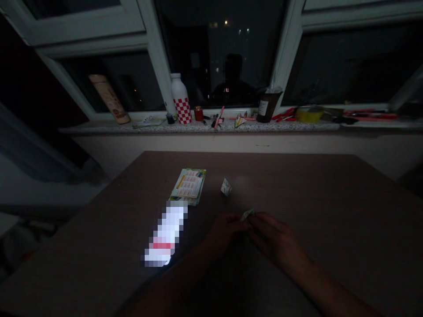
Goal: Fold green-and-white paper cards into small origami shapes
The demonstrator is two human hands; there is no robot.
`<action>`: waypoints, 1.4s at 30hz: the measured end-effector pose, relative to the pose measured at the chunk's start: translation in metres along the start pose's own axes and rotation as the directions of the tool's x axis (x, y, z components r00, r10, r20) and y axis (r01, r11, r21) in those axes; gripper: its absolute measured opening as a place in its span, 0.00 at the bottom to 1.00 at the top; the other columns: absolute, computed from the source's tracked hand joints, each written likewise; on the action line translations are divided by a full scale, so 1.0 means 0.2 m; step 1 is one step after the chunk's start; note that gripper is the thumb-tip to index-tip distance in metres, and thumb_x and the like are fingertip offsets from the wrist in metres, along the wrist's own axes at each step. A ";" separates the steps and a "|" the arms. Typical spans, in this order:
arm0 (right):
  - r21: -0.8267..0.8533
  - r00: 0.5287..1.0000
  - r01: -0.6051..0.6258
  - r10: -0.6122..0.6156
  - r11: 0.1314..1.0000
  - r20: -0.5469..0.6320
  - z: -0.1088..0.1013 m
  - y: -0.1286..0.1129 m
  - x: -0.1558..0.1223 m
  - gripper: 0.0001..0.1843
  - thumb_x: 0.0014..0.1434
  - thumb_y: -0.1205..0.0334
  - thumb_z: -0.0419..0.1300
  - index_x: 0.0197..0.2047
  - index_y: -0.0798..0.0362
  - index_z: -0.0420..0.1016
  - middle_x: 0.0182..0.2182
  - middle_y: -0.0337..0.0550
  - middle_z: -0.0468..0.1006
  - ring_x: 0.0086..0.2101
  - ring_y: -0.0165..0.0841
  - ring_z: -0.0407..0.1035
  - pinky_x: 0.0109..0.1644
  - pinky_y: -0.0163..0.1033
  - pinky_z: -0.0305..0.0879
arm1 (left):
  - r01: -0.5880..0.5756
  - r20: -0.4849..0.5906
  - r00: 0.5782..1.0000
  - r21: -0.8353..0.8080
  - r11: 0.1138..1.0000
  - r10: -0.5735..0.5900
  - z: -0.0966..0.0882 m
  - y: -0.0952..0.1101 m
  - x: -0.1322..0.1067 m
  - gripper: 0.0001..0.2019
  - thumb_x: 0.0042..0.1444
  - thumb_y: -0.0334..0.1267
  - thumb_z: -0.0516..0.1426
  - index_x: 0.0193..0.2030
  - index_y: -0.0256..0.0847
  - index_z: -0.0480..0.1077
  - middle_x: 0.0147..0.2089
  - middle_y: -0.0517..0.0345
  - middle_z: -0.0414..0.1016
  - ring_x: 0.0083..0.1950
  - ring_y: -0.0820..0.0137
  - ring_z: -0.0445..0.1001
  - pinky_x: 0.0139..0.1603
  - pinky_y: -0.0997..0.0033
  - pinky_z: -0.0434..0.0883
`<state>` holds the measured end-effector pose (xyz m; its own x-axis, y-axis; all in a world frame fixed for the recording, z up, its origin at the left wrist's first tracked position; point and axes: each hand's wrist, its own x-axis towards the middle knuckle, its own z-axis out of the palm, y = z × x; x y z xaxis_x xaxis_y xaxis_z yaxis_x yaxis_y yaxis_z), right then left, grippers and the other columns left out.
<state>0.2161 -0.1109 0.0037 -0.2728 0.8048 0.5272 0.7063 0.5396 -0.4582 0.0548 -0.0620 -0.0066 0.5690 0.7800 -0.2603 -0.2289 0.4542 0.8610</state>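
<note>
Between my two hands, above the dark table, is a small folded paper piece (247, 214). My left hand (222, 233) grips its left side with the fingers closed. From the right, my right hand (274, 233) pinches the same paper, the thumb side partly hidden in shadow. Just beyond them a second folded paper piece (226, 187) rests by itself on the table. To the left lies a stack of printed paper sheets (188, 184) with green edges. A lit phone (167, 233), its screen blurred out, lies in front of the stack, left of my left forearm.
The brown table (297, 176) ends at a wall below a window sill (148, 127). On the sill stand a red-checked bottle (181, 99), a tan bottle (109, 99), a dark cup (268, 105), a red jar (198, 113) and a yellow tape roll (309, 115). The room is dim.
</note>
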 end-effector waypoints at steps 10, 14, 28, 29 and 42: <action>-0.053 0.999 0.028 -0.026 0.998 0.035 -0.01 -0.01 0.02 0.13 0.60 0.65 0.54 0.46 0.50 0.74 0.39 0.48 0.78 0.35 0.36 0.75 0.38 0.39 0.74 | 0.011 -0.028 1.000 0.135 0.991 -0.008 -0.01 -0.02 0.01 0.10 0.44 0.39 0.61 0.30 0.32 0.73 0.26 0.58 0.70 0.28 0.73 0.66 0.30 0.75 0.61; -0.039 0.997 0.002 0.001 0.999 0.082 -0.01 -0.01 0.02 0.14 0.60 0.65 0.55 0.48 0.51 0.74 0.39 0.48 0.78 0.35 0.37 0.75 0.39 0.40 0.74 | -0.006 -0.093 0.995 0.146 0.989 0.020 -0.01 -0.04 0.02 0.10 0.44 0.39 0.60 0.29 0.33 0.73 0.26 0.58 0.70 0.28 0.73 0.66 0.31 0.74 0.62; -0.011 0.999 -0.012 0.012 1.000 0.032 0.00 0.02 0.01 0.14 0.58 0.64 0.57 0.48 0.53 0.74 0.41 0.50 0.79 0.38 0.38 0.76 0.41 0.41 0.75 | -0.053 -0.072 0.995 0.119 0.991 0.061 0.02 0.01 0.00 0.08 0.48 0.39 0.56 0.28 0.35 0.69 0.28 0.59 0.68 0.30 0.73 0.66 0.31 0.74 0.62; -0.010 1.000 -0.008 0.008 1.000 0.028 0.00 0.02 0.01 0.14 0.59 0.65 0.57 0.48 0.54 0.74 0.41 0.50 0.79 0.38 0.38 0.76 0.41 0.41 0.75 | -0.062 -0.071 0.995 0.110 0.992 0.070 0.02 0.00 0.01 0.08 0.48 0.39 0.56 0.28 0.35 0.69 0.28 0.60 0.67 0.29 0.73 0.65 0.30 0.75 0.62; 0.023 0.993 -0.076 0.074 0.997 0.091 -0.02 0.05 0.10 0.13 0.60 0.65 0.56 0.47 0.51 0.74 0.41 0.47 0.79 0.39 0.36 0.74 0.43 0.38 0.71 | -0.143 -0.143 0.973 0.231 0.962 0.179 0.01 0.02 0.00 0.12 0.52 0.42 0.58 0.40 0.37 0.65 0.33 0.59 0.68 0.32 0.73 0.69 0.30 0.75 0.65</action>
<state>0.2208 -0.0902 0.0124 -0.2781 0.8616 0.4246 0.7098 0.4822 -0.5134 0.0558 -0.0607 -0.0017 0.3995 0.9024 -0.1615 -0.1196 0.2259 0.9668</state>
